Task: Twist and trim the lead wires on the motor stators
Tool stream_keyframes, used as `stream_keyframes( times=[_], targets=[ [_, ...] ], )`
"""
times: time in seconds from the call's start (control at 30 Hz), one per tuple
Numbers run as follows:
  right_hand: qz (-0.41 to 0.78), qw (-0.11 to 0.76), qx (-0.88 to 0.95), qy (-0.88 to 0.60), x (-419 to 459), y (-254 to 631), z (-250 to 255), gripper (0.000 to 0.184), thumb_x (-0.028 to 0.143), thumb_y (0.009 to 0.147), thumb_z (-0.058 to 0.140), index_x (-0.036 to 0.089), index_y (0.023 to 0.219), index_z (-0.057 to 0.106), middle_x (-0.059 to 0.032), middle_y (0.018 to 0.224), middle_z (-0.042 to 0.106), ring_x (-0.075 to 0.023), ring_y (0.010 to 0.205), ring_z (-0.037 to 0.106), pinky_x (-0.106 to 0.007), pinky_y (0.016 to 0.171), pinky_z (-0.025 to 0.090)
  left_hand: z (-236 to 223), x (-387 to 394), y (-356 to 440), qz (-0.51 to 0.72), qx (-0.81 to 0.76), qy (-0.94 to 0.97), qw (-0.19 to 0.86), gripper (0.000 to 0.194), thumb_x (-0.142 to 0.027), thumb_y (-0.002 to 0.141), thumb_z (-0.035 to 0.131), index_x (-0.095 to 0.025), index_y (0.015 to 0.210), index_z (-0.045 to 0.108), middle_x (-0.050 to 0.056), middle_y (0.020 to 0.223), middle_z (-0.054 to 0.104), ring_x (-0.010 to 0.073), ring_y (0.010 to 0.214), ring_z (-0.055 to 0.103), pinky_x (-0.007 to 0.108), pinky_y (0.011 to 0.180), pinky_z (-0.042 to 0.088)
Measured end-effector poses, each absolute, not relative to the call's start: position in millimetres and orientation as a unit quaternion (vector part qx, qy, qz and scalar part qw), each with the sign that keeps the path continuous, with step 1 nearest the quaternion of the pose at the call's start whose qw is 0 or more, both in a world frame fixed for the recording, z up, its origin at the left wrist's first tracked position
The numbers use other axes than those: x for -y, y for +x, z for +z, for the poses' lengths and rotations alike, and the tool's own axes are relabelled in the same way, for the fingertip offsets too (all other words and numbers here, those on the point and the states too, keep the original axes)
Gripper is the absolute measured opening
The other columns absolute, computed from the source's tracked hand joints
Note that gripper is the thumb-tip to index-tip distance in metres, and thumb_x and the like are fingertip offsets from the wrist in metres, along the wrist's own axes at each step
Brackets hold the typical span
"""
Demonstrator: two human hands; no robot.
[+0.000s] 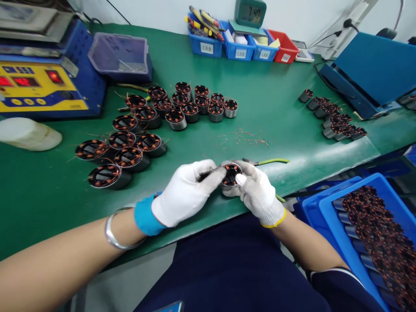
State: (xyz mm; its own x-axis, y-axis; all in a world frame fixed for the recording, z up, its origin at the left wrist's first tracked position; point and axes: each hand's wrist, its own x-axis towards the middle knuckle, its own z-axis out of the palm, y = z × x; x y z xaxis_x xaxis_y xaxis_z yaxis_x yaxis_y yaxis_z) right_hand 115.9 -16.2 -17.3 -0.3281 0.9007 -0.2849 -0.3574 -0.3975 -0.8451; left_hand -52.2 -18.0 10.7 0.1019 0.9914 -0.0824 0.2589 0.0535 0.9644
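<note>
A round motor stator (pixel 231 174) with copper windings and a dark core is held between my two gloved hands near the table's front edge. My right hand (pixel 256 186) wraps round its right side, thumb on the rim. On the left side, my left hand (pixel 190 190) has thumb and fingers pinched together at the rim; whether a wire end is between them I cannot make out. Just behind my right hand lie pliers with green handles (pixel 273 161), partly hidden by that hand. Loose copper wire scraps (pixel 248 138) are scattered beyond the stator.
Several more stators (pixel 175 118) stand in rows at left, and another group (pixel 334 117) at right. A blue crate (pixel 321 203) full of stators is at lower right. Tool bins (pixel 206 47), a purple bin (pixel 120 56) and a yellow-blue machine (pixel 48 86) line the back.
</note>
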Motion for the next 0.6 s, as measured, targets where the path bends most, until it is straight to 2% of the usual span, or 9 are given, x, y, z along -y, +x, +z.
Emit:
stream_keyframes(
  times=[0.1, 0.2, 0.27, 0.33, 0.4, 0.47, 0.53, 0.6],
  targets=[
    [0.746, 0.425, 0.332, -0.390, 18, 111, -18, 0.051, 0.042, 0.066, 0.079, 0.020, 0.106, 0.057, -0.0038, 0.095, 0.068, -0.0143, 0.072, 0.066, -0.030, 0.063, 0.058, 15, 14, -56, 0.516, -0.549, 0.479, 0.450, 0.033, -0.035, 0.086, 0.058, -0.020, 0.059, 0.046, -0.006, 0.051, 0.044, 0.0078, 0.044, 0.041, 0.025, 0.043, 0.034],
    [0.758, 0.434, 0.298, -0.386, 18, 109, -18, 0.052, 0.042, 0.066, 0.079, 0.019, 0.105, 0.055, -0.0028, 0.088, 0.067, -0.0136, 0.067, 0.065, -0.031, 0.062, 0.059, 13, 3, -69, 0.635, -0.508, 0.392, 0.430, 0.034, -0.044, 0.089, 0.055, -0.021, 0.066, 0.046, -0.006, 0.055, 0.044, 0.0087, 0.046, 0.045, 0.025, 0.042, 0.035],
    [0.764, 0.446, 0.273, -0.379, 17, 106, -19, 0.051, 0.040, 0.066, 0.079, 0.020, 0.104, 0.053, -0.0005, 0.082, 0.065, -0.0137, 0.066, 0.065, -0.034, 0.065, 0.059, 8, -1, -71, 0.591, -0.522, 0.402, 0.465, 0.033, -0.051, 0.086, 0.056, -0.022, 0.072, 0.049, -0.005, 0.059, 0.049, 0.0098, 0.048, 0.048, 0.025, 0.041, 0.035],
    [0.768, 0.453, 0.259, -0.372, 18, 104, -20, 0.049, 0.039, 0.066, 0.079, 0.021, 0.102, 0.050, 0.0003, 0.084, 0.064, -0.0135, 0.068, 0.065, -0.037, 0.070, 0.060, 4, 1, -66, 0.483, -0.555, 0.453, 0.503, 0.033, -0.050, 0.076, 0.068, -0.021, 0.081, 0.053, -0.005, 0.063, 0.055, 0.0111, 0.050, 0.051, 0.025, 0.042, 0.038],
    [0.767, 0.446, 0.267, -0.376, 19, 104, -20, 0.050, 0.042, 0.067, 0.078, 0.022, 0.102, 0.048, -0.0006, 0.089, 0.063, -0.0137, 0.071, 0.065, -0.039, 0.073, 0.060, 2, 7, -57, 0.420, -0.569, 0.489, 0.510, 0.039, -0.043, 0.067, 0.077, -0.019, 0.088, 0.056, -0.002, 0.071, 0.061, 0.0126, 0.058, 0.055, 0.026, 0.052, 0.046],
    [0.756, 0.411, 0.321, -0.396, 21, 109, -17, 0.053, 0.051, 0.068, 0.075, 0.022, 0.102, 0.047, -0.0025, 0.091, 0.063, -0.0158, 0.073, 0.066, -0.041, 0.074, 0.059, 3, 13, -51, 0.414, -0.564, 0.494, 0.516, 0.038, -0.043, 0.068, 0.076, -0.017, 0.089, 0.059, 0.001, 0.079, 0.065, 0.0151, 0.069, 0.060, 0.028, 0.064, 0.051],
    [0.692, 0.348, 0.462, -0.431, 20, 120, -11, 0.062, 0.057, 0.063, 0.076, 0.021, 0.107, 0.049, -0.0064, 0.098, 0.065, -0.0205, 0.083, 0.067, -0.046, 0.080, 0.057, 7, 15, -51, 0.409, -0.553, 0.484, 0.541, 0.035, -0.045, 0.071, 0.073, -0.016, 0.088, 0.062, 0.002, 0.083, 0.068, 0.0166, 0.074, 0.062, 0.029, 0.069, 0.052],
    [0.527, 0.298, 0.652, -0.456, 17, 132, -7, 0.080, 0.058, 0.052, 0.081, 0.018, 0.115, 0.053, -0.0128, 0.114, 0.062, -0.0292, 0.104, 0.063, -0.052, 0.092, 0.050, 11, 14, -55, 0.376, -0.547, 0.487, 0.568, 0.034, -0.045, 0.071, 0.073, -0.016, 0.087, 0.064, 0.003, 0.082, 0.070, 0.0170, 0.074, 0.063, 0.028, 0.069, 0.052]
  ],
)
